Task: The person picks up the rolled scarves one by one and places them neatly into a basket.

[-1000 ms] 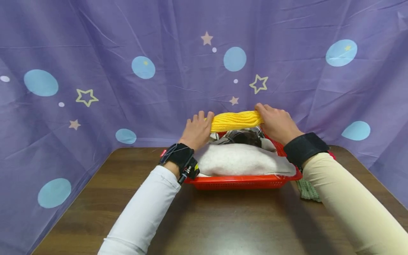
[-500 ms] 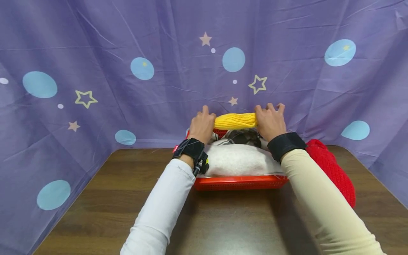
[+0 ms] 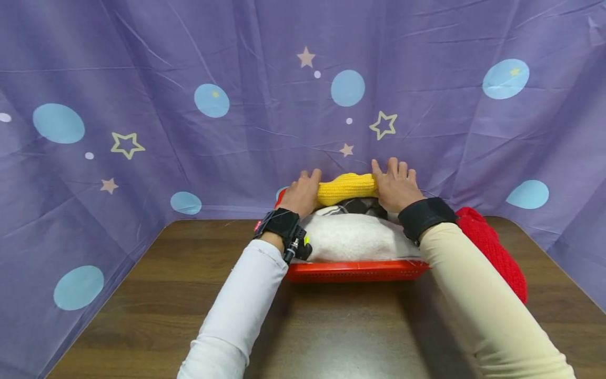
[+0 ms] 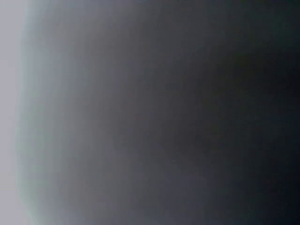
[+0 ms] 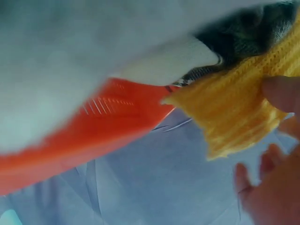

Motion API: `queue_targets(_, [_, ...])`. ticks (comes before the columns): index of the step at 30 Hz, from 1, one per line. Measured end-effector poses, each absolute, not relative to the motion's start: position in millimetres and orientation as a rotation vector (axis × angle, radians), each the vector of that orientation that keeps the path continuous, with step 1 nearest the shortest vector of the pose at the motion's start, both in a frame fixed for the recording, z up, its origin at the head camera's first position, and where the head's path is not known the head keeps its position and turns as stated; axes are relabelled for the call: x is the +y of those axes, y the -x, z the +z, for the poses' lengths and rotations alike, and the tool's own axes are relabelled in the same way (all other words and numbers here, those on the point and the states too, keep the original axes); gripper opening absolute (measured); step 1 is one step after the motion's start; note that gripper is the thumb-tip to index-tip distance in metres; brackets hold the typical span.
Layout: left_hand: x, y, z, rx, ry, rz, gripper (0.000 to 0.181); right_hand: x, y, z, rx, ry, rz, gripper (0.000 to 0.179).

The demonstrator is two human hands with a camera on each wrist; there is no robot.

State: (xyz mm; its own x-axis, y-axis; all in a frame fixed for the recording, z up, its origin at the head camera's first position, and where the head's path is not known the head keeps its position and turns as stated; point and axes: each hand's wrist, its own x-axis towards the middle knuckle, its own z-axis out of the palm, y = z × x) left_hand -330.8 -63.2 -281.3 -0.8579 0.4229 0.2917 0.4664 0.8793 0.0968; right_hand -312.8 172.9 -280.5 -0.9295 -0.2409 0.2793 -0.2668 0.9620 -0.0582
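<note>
A folded yellow ribbed knit (image 3: 347, 188) lies across the back of the pile in a red plastic basket (image 3: 357, 269). My left hand (image 3: 300, 196) holds its left end, the fingertips hidden behind the cloth. At the right end, my right hand (image 3: 399, 185) has its fingers spread and lifted. In the right wrist view the thumb (image 5: 281, 93) rests on the yellow knit, while the other fingers stand apart from its edge. Beneath it are a dark plaid cloth (image 3: 360, 207) and a thick white fleecy cloth (image 3: 355, 237). The left wrist view is only a dark blur.
A red knit (image 3: 494, 252) lies on the wooden table (image 3: 350, 326) right of the basket, partly behind my right forearm. A purple curtain (image 3: 265, 63) with stars and blue circles hangs close behind the basket.
Both hands have come closer together and the yellow knit has come down onto the pile, bunching a little. My right fingers have straightened. My right forearm has shifted left, uncovering more of the red knit.
</note>
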Motion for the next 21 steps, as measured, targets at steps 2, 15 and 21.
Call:
queue_targets(2, [-64,330,-282,-2.777,0.713,-0.219,0.024,174,315,-280,-2.795,-0.471,0.204,0.065])
queue_targets(15, [-69,317,-276,-3.209,0.788,-0.195,0.034,171,312,-273,-3.221,-0.516,0.397,0.062])
queue_targets(21, [-71,317,-277,-3.311,0.805,-0.229,0.039,176,311,-273,-3.355,-0.522,0.448,0.064])
